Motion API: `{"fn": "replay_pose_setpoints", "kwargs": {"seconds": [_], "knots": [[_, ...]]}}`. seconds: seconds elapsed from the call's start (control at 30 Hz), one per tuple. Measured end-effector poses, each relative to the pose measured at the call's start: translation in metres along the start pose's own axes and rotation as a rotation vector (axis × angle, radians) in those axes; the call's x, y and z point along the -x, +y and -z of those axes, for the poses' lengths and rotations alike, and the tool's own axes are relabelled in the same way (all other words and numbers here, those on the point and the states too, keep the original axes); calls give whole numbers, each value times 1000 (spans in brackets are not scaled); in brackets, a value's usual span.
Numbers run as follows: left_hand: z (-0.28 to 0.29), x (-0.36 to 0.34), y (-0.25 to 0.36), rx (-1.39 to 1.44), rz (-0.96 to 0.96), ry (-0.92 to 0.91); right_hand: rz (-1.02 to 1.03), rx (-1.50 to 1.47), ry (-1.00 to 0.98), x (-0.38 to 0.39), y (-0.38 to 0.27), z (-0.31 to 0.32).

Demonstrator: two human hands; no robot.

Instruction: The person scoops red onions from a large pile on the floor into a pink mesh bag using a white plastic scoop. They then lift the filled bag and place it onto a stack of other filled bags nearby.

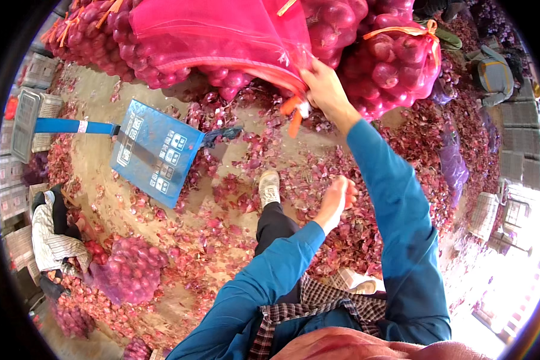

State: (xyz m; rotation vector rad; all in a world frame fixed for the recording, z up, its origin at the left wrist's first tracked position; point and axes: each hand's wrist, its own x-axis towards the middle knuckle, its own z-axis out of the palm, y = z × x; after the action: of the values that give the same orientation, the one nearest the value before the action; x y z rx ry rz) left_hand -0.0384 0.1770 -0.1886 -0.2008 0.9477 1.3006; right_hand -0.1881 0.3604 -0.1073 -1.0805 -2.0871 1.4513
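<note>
Right hand (324, 90): grip clamped on sack (216, 36) corner.
Sack's long axis runs leftward; left hand (336, 203) farther off, fingers loose.

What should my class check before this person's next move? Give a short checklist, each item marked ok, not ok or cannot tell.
1. Right hand gripping the pink mesh: ok, closed on its edge.
2. Left hand free: ok, nothing visible in it.
3. Floor around the shoe clear of skins: not ok, they lie scattered near it.
4. Orange tie on the upper-right sack: ok, in place.
5. Scale reading: cannot tell, no figure is legible.
</note>
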Motion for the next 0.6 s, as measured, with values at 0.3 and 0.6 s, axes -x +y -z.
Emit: {"fn": "replay_pose_setpoints", "kwargs": {"seconds": [0.3, 0.6], "knots": [[26, 3, 7, 685, -172, -254, -235, 497, -147, 298, 54, 142], [70, -20, -145, -428, 359, -231, -488, 496, 1, 513, 4, 202]]}}
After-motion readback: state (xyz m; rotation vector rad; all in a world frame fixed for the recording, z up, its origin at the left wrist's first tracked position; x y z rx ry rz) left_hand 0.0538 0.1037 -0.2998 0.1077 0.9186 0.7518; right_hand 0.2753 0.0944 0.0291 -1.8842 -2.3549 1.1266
